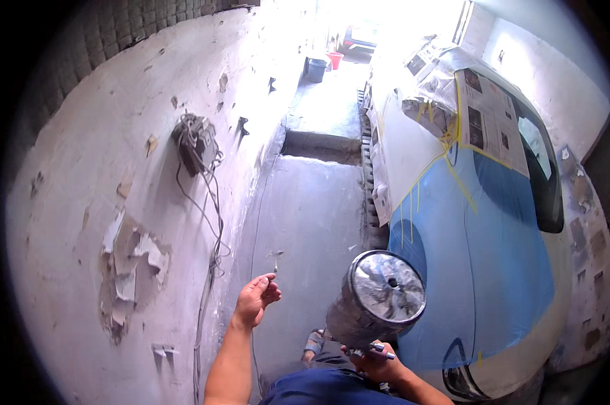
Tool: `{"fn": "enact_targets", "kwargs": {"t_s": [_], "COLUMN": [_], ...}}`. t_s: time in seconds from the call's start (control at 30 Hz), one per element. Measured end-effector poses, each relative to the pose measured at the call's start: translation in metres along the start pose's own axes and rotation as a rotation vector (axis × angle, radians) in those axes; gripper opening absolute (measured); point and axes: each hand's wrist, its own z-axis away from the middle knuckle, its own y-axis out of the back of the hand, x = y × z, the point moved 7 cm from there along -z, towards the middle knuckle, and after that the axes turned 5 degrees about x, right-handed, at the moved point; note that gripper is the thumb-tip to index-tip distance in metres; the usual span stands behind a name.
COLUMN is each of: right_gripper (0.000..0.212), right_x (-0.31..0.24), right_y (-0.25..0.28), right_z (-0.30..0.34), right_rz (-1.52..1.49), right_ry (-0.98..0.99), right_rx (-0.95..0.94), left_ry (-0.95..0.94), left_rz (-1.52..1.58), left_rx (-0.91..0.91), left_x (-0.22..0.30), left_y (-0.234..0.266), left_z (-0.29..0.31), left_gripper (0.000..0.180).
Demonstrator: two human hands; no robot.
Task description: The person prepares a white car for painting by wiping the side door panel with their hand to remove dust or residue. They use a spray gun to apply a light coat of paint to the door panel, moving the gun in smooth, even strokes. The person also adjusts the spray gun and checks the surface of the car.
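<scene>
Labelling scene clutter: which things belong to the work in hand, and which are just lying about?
Likely part of the work:
what looks like a spray gun, in the right hand
small thin thing, apparently pinched by the left hand, unidentifiable
pale car with blue film, newspaper, yellow tape

Likely just about:
cable bundle on the wall
dark bucket
red bucket

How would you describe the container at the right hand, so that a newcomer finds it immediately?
Start at the pale car on the right, partly covered with blue sheeting. Beside its nearer part, above the right hand in the picture, is the container, a dark, smeared cylinder. Unlike the distant blue bucket, it has a shiny silvery round lid with a dark spot at centre.
</scene>
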Motion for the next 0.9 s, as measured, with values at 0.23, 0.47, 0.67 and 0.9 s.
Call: {"fn": "enact_targets", "kwargs": {"t_s": [0.23,0.47,0.67,0.9], "right_gripper": [0.015,0.027,0.026,0.009], "right_x": [-0.017,-0.054,-0.084,-0.053], "right_y": [0.042,0.075,0.108,0.139], "right_z": [-0.123,-0.27,-0.363,-0.468], "right_rz": [-0.113,-0.307,-0.271,-0.395], "right_ry": [-0.104,-0.06,-0.077,-0.13], "right_rx": [0.129,0.34,0.454,0.487], "left_ry": [-0.09,-0.024,0.199,0.181], "left_rz": [0.016,0.484,0.681,0.278], "left_rx": [0.051,-0.34,-0.473,-0.239], "left_x": [0.082,0.171,0.235,0.218], "left_y": [-0.034,-0.097,-0.163,-0.189], "left_z": [-0.145,-0.312,-0.398,-0.562], "left_gripper": [0.023,0.056,0.075,0.033]}}
